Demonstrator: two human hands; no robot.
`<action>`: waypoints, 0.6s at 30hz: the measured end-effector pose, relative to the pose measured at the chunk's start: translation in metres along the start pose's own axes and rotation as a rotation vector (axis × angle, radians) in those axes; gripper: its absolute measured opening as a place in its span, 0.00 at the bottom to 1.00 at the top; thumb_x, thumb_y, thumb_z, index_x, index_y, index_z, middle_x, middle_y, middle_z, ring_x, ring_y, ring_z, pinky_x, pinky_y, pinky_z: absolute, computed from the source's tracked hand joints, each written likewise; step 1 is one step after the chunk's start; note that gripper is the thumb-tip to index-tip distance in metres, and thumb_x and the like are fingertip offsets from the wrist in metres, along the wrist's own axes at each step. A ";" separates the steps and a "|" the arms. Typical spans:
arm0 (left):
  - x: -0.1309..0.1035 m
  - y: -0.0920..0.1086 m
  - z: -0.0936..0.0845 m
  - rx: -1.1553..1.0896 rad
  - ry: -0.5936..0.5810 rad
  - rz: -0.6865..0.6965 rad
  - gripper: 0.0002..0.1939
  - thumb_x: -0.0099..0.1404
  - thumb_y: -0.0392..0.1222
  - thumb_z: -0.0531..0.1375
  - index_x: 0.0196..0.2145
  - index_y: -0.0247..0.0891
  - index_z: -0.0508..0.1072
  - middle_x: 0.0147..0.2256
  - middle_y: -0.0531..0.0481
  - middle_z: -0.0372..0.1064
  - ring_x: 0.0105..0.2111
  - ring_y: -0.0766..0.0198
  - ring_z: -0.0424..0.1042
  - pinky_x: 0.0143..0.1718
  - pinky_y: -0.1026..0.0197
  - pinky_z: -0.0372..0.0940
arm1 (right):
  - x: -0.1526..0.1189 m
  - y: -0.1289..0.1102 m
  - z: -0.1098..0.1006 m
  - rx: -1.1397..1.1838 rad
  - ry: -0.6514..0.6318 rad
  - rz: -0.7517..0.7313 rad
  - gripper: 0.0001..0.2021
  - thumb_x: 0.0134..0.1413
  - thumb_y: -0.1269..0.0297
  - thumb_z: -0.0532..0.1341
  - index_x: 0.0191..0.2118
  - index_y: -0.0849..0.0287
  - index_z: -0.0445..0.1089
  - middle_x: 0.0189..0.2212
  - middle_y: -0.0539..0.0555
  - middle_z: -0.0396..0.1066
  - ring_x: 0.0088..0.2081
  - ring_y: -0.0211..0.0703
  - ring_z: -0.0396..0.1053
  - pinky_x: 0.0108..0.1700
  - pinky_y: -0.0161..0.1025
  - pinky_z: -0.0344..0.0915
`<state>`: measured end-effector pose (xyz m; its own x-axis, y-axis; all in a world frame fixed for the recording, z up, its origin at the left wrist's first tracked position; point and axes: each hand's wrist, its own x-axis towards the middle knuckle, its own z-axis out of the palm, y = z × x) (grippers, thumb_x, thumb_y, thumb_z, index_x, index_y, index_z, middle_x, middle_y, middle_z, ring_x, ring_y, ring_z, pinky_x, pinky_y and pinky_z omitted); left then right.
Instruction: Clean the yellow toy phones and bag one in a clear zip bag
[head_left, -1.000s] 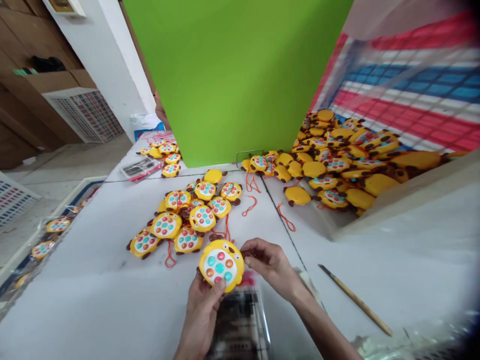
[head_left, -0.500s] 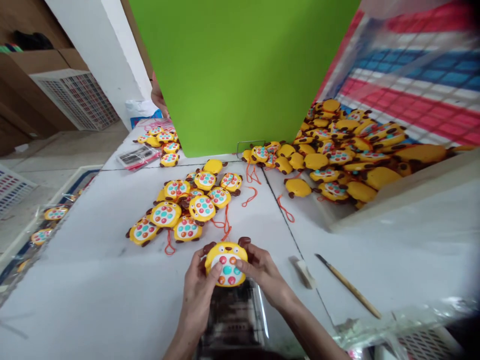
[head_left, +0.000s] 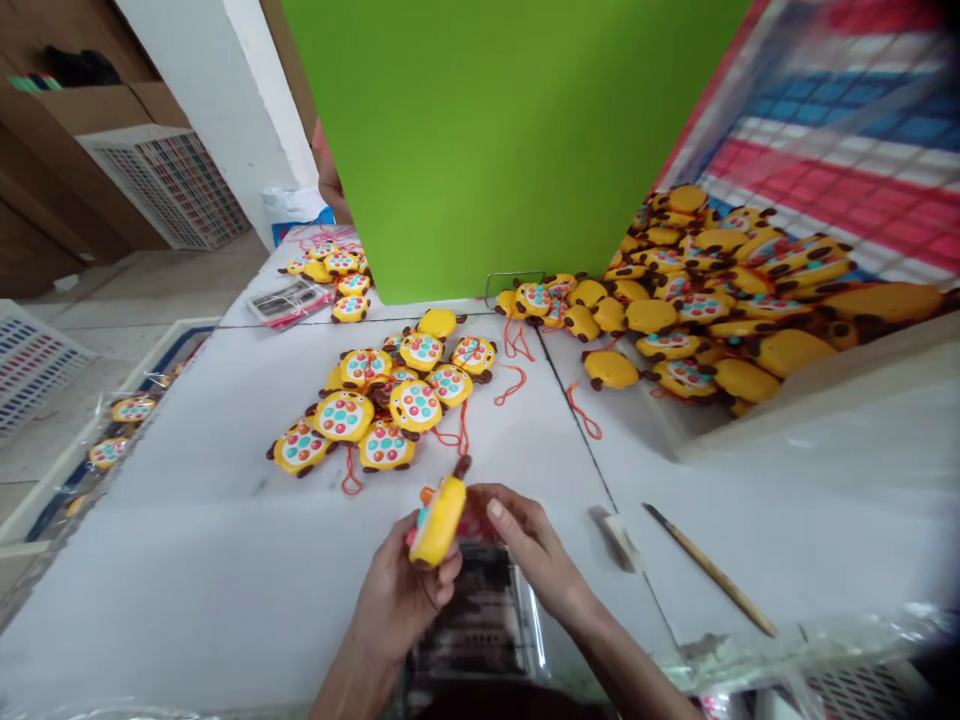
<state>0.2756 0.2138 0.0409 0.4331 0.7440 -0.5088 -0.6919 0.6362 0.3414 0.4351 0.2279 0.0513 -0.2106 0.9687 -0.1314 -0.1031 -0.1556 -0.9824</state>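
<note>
My left hand (head_left: pixel 397 590) is closed around a yellow animal-shaped toy (head_left: pixel 441 522), which is turned almost edge-on. Its coloured round buttons point left and a brown ear sticks up. Just to the right, my right hand (head_left: pixel 529 540) has its thumb and fingers apart, close to the toy's back. A blurred reddish patch lies between the two; I cannot make out what it is. Beneath both hands lies a dark, shiny flat packet (head_left: pixel 480 620). Several like toys with button faces up form a pile (head_left: pixel 382 400) ahead, some with orange cord loops (head_left: pixel 351 472).
A green panel (head_left: pixel 510 140) rises at the back, with another person's arm (head_left: pixel 330 175) beside it. Many toys spill from a bin (head_left: pixel 750 430) at right. A wooden-handled knife (head_left: pixel 709 570) and a small white block (head_left: pixel 622 543) lie right. Left stands a low crate (head_left: pixel 45 500).
The toy has turned from face-up in both hands to edge-on in my left hand. My right hand has let go of its side. The view has shifted slightly.
</note>
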 end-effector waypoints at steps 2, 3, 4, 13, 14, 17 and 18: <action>-0.002 -0.003 -0.006 -0.195 -0.160 -0.068 0.12 0.54 0.40 0.64 0.34 0.29 0.71 0.21 0.53 0.63 0.16 0.75 0.61 0.12 0.76 0.56 | 0.000 0.000 -0.002 -0.069 0.059 -0.023 0.18 0.57 0.50 0.56 0.42 0.61 0.70 0.36 0.56 0.73 0.40 0.45 0.69 0.42 0.39 0.64; -0.003 -0.005 -0.009 -0.263 -0.225 -0.067 0.12 0.55 0.37 0.63 0.36 0.27 0.71 0.21 0.54 0.63 0.16 0.77 0.61 0.12 0.78 0.54 | 0.001 0.000 -0.003 -0.093 0.079 -0.027 0.18 0.56 0.50 0.57 0.41 0.61 0.70 0.37 0.57 0.73 0.41 0.45 0.69 0.43 0.39 0.64; -0.004 -0.008 -0.011 -0.316 -0.273 -0.060 0.13 0.56 0.35 0.62 0.39 0.25 0.70 0.21 0.54 0.62 0.15 0.78 0.60 0.11 0.79 0.53 | 0.001 0.000 -0.005 -0.111 0.086 -0.030 0.17 0.56 0.51 0.57 0.40 0.61 0.70 0.37 0.57 0.73 0.41 0.45 0.69 0.43 0.39 0.65; -0.003 -0.030 -0.021 -0.397 -0.461 -0.077 0.16 0.64 0.33 0.55 0.48 0.19 0.66 0.17 0.59 0.58 0.09 0.81 0.42 0.06 0.79 0.43 | -0.004 0.010 -0.009 -0.191 0.020 -0.059 0.15 0.59 0.55 0.55 0.41 0.62 0.70 0.37 0.57 0.73 0.39 0.44 0.71 0.41 0.39 0.67; -0.003 -0.031 -0.023 -0.373 -0.450 -0.077 0.16 0.64 0.33 0.55 0.48 0.19 0.67 0.16 0.60 0.57 0.08 0.81 0.40 0.06 0.79 0.43 | -0.005 0.010 -0.010 -0.213 0.018 -0.065 0.15 0.59 0.55 0.55 0.41 0.61 0.70 0.37 0.56 0.73 0.39 0.43 0.71 0.41 0.38 0.67; -0.001 -0.021 -0.029 -0.269 -0.340 -0.074 0.15 0.61 0.35 0.59 0.45 0.24 0.69 0.15 0.62 0.54 0.08 0.80 0.40 0.07 0.78 0.46 | -0.006 0.014 -0.020 -0.330 0.045 -0.073 0.13 0.59 0.57 0.55 0.41 0.61 0.70 0.36 0.55 0.74 0.38 0.42 0.71 0.39 0.36 0.67; 0.000 -0.012 -0.030 -0.222 -0.275 -0.073 0.15 0.60 0.35 0.60 0.44 0.25 0.70 0.15 0.61 0.54 0.09 0.80 0.42 0.08 0.77 0.47 | -0.004 0.016 -0.028 -0.395 0.067 -0.075 0.13 0.59 0.58 0.54 0.40 0.60 0.70 0.36 0.55 0.74 0.38 0.42 0.71 0.37 0.36 0.67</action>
<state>0.2666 0.1998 0.0130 0.6044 0.7445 -0.2834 -0.7489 0.6524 0.1167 0.4614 0.2269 0.0319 -0.1518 0.9870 -0.0529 0.2679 -0.0104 -0.9634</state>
